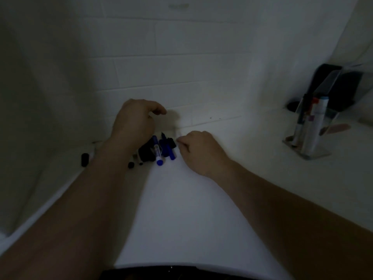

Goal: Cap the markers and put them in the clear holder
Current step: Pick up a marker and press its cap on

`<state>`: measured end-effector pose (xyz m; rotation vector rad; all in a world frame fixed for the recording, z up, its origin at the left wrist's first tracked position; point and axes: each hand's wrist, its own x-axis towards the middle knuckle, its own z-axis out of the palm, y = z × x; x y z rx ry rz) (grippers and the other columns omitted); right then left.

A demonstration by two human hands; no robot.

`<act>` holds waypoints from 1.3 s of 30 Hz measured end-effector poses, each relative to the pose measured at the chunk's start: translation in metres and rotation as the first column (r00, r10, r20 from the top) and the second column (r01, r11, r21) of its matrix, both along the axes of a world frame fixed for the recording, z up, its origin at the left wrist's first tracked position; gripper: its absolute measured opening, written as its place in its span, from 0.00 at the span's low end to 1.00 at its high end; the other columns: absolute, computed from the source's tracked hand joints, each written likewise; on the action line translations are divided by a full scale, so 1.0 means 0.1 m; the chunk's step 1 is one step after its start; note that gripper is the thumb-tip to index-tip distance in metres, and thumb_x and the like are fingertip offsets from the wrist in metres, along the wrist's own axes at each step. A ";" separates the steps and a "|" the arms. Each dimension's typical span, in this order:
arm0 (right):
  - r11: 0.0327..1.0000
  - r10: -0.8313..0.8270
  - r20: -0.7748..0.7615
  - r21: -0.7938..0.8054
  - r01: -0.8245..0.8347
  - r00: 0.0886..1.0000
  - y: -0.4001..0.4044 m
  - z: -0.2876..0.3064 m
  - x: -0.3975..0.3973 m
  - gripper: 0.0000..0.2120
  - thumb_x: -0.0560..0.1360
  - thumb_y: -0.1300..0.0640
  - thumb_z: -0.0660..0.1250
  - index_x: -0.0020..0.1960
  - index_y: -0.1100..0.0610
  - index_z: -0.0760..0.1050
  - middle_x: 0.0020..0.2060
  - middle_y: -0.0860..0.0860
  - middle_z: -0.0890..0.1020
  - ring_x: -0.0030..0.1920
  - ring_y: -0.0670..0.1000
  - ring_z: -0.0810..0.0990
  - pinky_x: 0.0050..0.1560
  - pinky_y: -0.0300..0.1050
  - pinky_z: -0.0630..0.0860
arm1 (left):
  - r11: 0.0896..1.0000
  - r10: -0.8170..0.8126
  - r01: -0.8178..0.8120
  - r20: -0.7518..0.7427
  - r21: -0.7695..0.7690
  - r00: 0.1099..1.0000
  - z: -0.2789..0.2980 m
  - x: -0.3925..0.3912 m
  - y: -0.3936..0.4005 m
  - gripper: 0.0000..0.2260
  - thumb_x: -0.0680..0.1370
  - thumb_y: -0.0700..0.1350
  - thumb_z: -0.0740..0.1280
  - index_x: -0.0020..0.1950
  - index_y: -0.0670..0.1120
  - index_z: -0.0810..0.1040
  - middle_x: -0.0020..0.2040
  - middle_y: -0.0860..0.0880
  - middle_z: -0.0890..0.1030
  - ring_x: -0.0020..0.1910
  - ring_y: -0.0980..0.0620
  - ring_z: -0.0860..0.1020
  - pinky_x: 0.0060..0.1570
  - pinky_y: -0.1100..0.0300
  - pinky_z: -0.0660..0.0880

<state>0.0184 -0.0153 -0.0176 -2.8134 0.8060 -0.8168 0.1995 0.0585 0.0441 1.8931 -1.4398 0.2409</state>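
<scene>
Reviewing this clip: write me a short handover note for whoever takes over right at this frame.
Left hand: hovers over the marker pile, fingers curled, grip not clear.
Right hand: at the pile's right edge, fingers curled; whether it pinches something is unclear.
Pile lies on the white table by the wall. Loose black caps lie left of it.
Clear holder, far right, already holds a few markers.
Left: cap the pile's markers and move them into the holder.

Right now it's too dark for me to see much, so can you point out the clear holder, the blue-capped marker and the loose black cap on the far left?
clear holder [314, 153]: head view, base plate.
blue-capped marker [159, 162]: head view, blue cap.
loose black cap [84, 159]: head view, its middle.
</scene>
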 end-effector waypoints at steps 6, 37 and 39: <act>0.970 -0.232 -0.024 0.064 0.233 0.972 0.06 0.07 0.00 0.11 0.80 0.56 0.62 0.60 0.59 0.71 0.43 0.57 0.74 0.40 0.55 0.73 0.34 0.43 0.63 | 0.998 -0.011 0.014 -0.055 0.054 0.998 -0.06 -0.04 -0.03 0.26 0.72 0.28 0.56 0.57 0.52 0.83 0.64 0.46 0.78 0.62 0.47 0.75 0.59 0.61 0.72; 0.895 -0.297 0.197 0.399 0.201 0.934 -0.33 0.07 -1.31 0.10 0.81 0.55 0.61 0.60 0.50 0.75 0.47 0.54 0.81 0.47 0.57 0.78 0.51 0.53 0.76 | 0.967 -0.063 0.011 0.192 0.256 0.979 -0.19 -0.42 -0.15 0.14 0.76 0.57 0.64 0.60 0.63 0.79 0.53 0.55 0.81 0.56 0.46 0.75 0.60 0.47 0.70; 0.898 -0.301 0.206 0.389 0.204 0.931 -0.34 0.07 -1.30 0.09 0.81 0.57 0.61 0.59 0.51 0.75 0.46 0.54 0.80 0.46 0.57 0.77 0.50 0.53 0.76 | 0.990 -0.107 0.094 0.127 0.101 0.986 -0.13 -0.53 -0.14 0.13 0.79 0.59 0.63 0.61 0.59 0.80 0.51 0.53 0.79 0.50 0.51 0.76 0.55 0.53 0.72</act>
